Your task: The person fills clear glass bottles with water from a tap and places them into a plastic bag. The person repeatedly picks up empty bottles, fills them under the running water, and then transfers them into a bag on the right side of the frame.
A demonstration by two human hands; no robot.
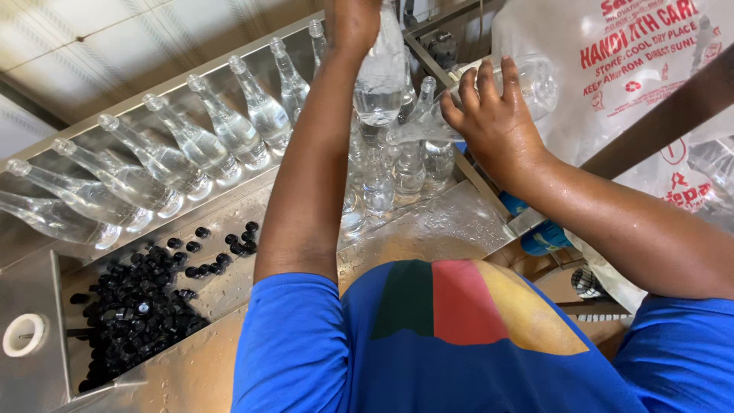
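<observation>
Counter: a steel counter (191,375) fills the lower left, wet and shiny, with a sunken tray (222,287) cut into it.
Rail: along the counter's far edge runs a sloped steel rail (252,57), rising toward the upper right.
Wall: beyond the rail, pale ribbed panelling (84,46) covers the upper left corner.
Ring: a white ring (24,334) sits on the counter's left end, beside the tray.
Sacks: right of the counter, clear plastic sacks (612,69) with red print stand piled high.
Bar: a dark bar (657,122) slants across the sacks.
Light: soft daylight, brightest on the panelling and the counter's wet patches.
</observation>
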